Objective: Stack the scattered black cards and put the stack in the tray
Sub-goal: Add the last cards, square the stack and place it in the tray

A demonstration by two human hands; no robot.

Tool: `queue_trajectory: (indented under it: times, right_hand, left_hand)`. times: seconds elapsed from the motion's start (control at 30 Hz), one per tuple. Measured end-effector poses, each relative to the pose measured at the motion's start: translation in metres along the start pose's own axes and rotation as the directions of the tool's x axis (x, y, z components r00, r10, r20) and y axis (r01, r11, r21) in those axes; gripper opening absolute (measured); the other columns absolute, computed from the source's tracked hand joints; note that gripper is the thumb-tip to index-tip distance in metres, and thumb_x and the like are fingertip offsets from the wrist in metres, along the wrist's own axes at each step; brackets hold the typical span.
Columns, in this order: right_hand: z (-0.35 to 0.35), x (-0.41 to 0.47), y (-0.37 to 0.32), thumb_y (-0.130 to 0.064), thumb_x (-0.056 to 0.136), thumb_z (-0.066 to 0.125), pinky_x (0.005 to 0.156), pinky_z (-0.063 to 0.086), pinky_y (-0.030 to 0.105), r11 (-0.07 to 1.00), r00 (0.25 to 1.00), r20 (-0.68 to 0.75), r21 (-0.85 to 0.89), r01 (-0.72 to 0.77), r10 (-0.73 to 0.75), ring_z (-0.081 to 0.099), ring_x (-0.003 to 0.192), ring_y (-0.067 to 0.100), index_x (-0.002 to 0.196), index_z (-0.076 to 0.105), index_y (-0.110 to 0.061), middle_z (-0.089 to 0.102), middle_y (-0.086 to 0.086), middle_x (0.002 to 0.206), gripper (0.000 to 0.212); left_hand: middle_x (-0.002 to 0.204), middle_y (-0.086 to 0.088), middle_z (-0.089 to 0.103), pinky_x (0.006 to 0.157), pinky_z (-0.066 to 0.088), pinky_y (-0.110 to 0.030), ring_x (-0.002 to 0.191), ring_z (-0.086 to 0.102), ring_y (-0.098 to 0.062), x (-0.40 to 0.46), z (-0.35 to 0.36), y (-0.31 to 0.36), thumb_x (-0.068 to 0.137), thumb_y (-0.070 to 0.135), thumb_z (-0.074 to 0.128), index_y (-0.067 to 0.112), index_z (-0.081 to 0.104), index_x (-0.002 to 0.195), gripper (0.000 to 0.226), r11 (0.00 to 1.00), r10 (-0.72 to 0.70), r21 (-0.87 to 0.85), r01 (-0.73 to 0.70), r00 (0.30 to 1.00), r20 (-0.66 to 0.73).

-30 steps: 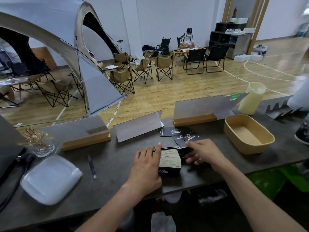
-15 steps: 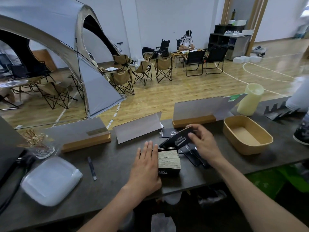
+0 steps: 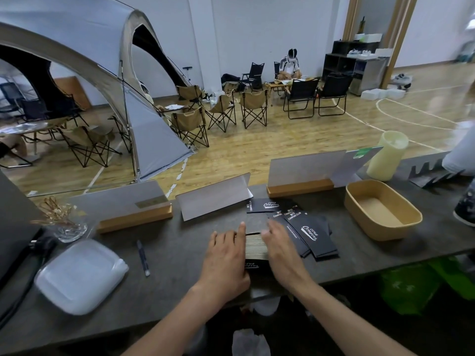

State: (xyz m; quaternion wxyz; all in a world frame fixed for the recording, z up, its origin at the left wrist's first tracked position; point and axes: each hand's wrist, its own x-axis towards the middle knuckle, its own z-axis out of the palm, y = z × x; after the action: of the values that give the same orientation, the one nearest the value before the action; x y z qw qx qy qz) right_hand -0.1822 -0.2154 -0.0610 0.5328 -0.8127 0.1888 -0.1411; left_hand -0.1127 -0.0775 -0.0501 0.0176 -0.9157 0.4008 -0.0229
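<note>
We press our left hand [image 3: 226, 255] and right hand [image 3: 281, 249], fingers straight, flat against the thick black-card stack [image 3: 255, 246]; loose black cards [image 3: 312, 236] lie between the stack and the tan oval tray [image 3: 411, 226].

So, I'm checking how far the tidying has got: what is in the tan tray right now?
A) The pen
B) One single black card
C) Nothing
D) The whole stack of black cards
C: the tan tray shows only its bare bottom, while the stack sits on the table between the left hand and right hand, and loose black cards lie beside it.
</note>
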Motion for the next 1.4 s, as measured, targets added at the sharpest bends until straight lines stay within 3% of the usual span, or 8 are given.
queue_trajectory:
  times: [0.13,0.3,0.47,0.57,0.63,0.8,1.23,1.4]
  right_hand:
    - [0.0,0.005,0.005,-0.039,0.103,0.041,0.121,0.013,0.019,0.993,0.983,0.17,-0.086,0.086,-0.07,0.025,0.149,0.004,0.153,0.04,-0.013,0.033,-0.001,0.163,0.057]
    - [-0.007,0.002,0.01,-0.034,0.099,0.032,0.125,0.009,0.024,0.761,0.892,0.301,-0.472,0.446,-0.336,0.019,0.153,0.015,0.156,0.032,-0.007,0.026,0.005,0.166,0.063]
    - [-0.009,0.004,0.012,-0.04,0.093,0.021,0.125,0.01,0.027,0.665,0.879,0.307,-0.574,0.477,-0.365,0.028,0.151,0.022,0.153,0.036,-0.002,0.034,0.013,0.162,0.073]
    - [-0.023,0.014,0.002,-0.047,0.097,0.023,0.122,0.015,0.024,0.802,0.933,0.257,-0.484,0.35,-0.251,0.03,0.149,0.015,0.154,0.039,-0.012,0.038,0.005,0.16,0.068]
    - [-0.047,0.027,0.003,-0.053,0.098,0.038,0.111,0.036,0.032,0.831,0.979,-0.061,-0.54,0.133,-0.196,0.047,0.134,0.019,0.144,0.052,-0.016,0.055,0.004,0.144,0.061]
    - [-0.088,0.043,0.019,-0.068,0.083,0.064,0.092,0.049,0.038,0.465,0.914,-0.32,-0.789,-0.402,0.248,0.058,0.119,0.033,0.121,0.066,-0.01,0.061,0.014,0.127,0.069]
    - [-0.079,0.065,0.012,-0.052,0.063,0.08,0.083,0.056,0.034,0.641,0.933,-0.229,-0.68,-0.357,0.277,0.066,0.103,0.03,0.104,0.073,-0.016,0.069,0.01,0.112,0.055]
    - [-0.083,0.064,-0.001,-0.018,0.085,0.072,0.088,0.054,0.038,0.761,0.965,-0.247,-0.609,-0.226,0.088,0.065,0.107,0.028,0.117,0.072,-0.027,0.07,0.006,0.116,0.033]
  left_hand:
    - [0.137,-0.008,0.043,0.12,0.02,-0.046,0.13,0.037,-0.029,0.003,-0.002,0.001,0.08,0.035,0.055,0.011,0.012,0.158,0.093,1.0,-0.022,0.02,0.021,0.999,0.037]
    - [0.116,-0.001,0.052,0.091,0.036,-0.04,0.106,0.047,-0.025,0.006,-0.001,-0.002,0.076,0.039,0.041,0.021,0.043,0.131,0.058,1.0,-0.004,-0.012,0.004,0.997,-0.071]
    - [0.117,-0.001,0.05,0.089,0.034,-0.041,0.107,0.047,-0.025,0.007,0.005,0.007,0.082,0.042,0.041,0.021,0.041,0.13,0.052,0.999,-0.045,-0.023,0.044,0.998,-0.047]
    - [0.118,-0.002,0.049,0.089,0.033,-0.041,0.108,0.046,-0.026,0.009,0.001,0.004,0.075,0.039,0.047,0.022,0.038,0.13,0.058,0.999,-0.032,-0.022,0.032,0.999,-0.01]
    - [0.12,-0.002,0.049,0.091,0.034,-0.04,0.109,0.046,-0.026,0.008,-0.001,0.004,0.074,0.038,0.047,0.021,0.037,0.134,0.063,0.999,-0.027,-0.027,0.027,1.0,-0.007]
    - [0.135,-0.005,0.043,0.111,0.028,-0.042,0.124,0.041,-0.026,0.006,0.0,0.007,0.078,0.034,0.048,0.013,0.016,0.156,0.087,0.999,-0.028,-0.017,0.028,1.0,0.011]
    - [0.15,-0.009,0.033,0.122,0.014,-0.051,0.139,0.029,-0.029,0.002,-0.003,0.01,0.082,0.03,0.05,0.006,-0.004,0.159,0.097,0.999,-0.041,0.002,0.041,0.998,0.039]
    - [0.167,-0.011,0.008,0.124,0.007,-0.052,0.154,0.007,-0.028,0.001,-0.003,0.01,0.084,0.028,0.05,0.006,-0.009,0.159,0.097,0.999,-0.043,-0.029,0.044,0.998,0.034]
